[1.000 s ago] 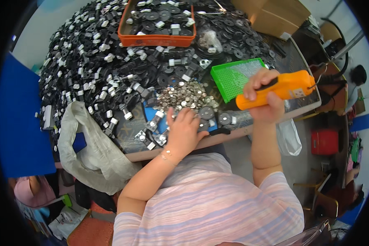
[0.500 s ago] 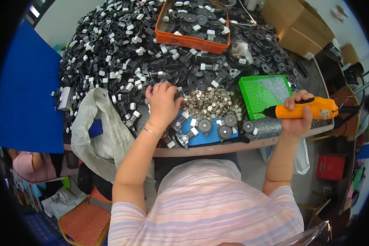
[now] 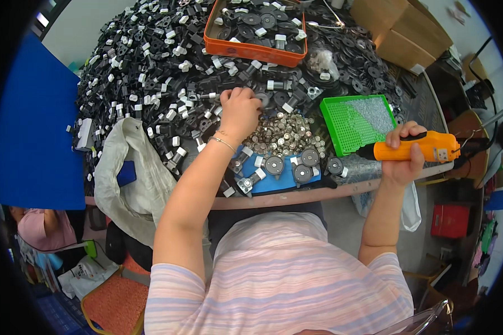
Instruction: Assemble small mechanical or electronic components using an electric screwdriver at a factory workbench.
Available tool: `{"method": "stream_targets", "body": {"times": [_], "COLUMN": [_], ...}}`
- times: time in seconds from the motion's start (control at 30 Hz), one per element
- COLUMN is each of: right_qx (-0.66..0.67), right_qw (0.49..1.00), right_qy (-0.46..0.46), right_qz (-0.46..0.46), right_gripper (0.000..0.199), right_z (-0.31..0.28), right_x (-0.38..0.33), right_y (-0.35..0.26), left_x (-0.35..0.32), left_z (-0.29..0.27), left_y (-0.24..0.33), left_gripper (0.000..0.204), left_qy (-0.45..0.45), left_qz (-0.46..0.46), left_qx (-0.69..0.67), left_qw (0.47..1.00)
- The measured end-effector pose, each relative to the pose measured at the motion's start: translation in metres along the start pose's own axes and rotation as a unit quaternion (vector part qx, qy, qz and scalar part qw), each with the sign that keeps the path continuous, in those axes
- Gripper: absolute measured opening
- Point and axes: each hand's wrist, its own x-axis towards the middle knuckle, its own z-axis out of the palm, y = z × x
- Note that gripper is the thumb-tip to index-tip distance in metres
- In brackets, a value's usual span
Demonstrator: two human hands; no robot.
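Observation:
My right hand (image 3: pixel 403 155) is wrapped round an orange electric screwdriver (image 3: pixel 422 148), its black tip pointing left toward the near edge of a green perforated tray (image 3: pixel 349 139) that holds many small silvery pieces. My left hand (image 3: pixel 241 113) reaches over the pile of black parts, its fingers curled down at the pile. A greyish round disc (image 3: pixel 264 100) is close to its fingertips; what the fingers hold, if anything, is hidden. Just right of that wrist is a heap of small round metal pieces (image 3: pixel 285 134). Black wheel assemblies (image 3: pixel 274 165) with white tabs lie on a blue mat (image 3: pixel 282 183).
A large heap of black and white parts (image 3: pixel 145 72) covers the table's left and back. An orange bin (image 3: pixel 257 53) of discs stands in it. Cardboard boxes (image 3: pixel 411 33) are at the back right. Pale cloth (image 3: pixel 114 184) drapes over the front left edge.
My left hand has moved away from me and slightly right, deeper over the black parts. My right hand with the electric screwdriver stays nearly still. The view has shifted slightly.

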Motion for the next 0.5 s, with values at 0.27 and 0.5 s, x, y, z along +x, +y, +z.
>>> {"method": "stream_targets", "body": {"times": [0.27,0.5], "right_qx": [0.031,0.031], "right_qw": [0.999,0.999], "right_qy": [-0.003,-0.027], "right_qz": [0.014,-0.010], "right_gripper": [0.028,0.028], "right_z": [0.006,0.001], "right_x": [-0.002,-0.002], "right_y": [0.009,0.006], "left_x": [-0.016,-0.020], "left_z": [-0.012,-0.030], "left_y": [0.011,0.024], "left_gripper": [0.033,0.025], "left_qy": [-0.158,-0.099], "left_qz": [0.041,-0.012], "left_qx": [-0.323,-0.156], "left_qw": [0.932,0.983]}}
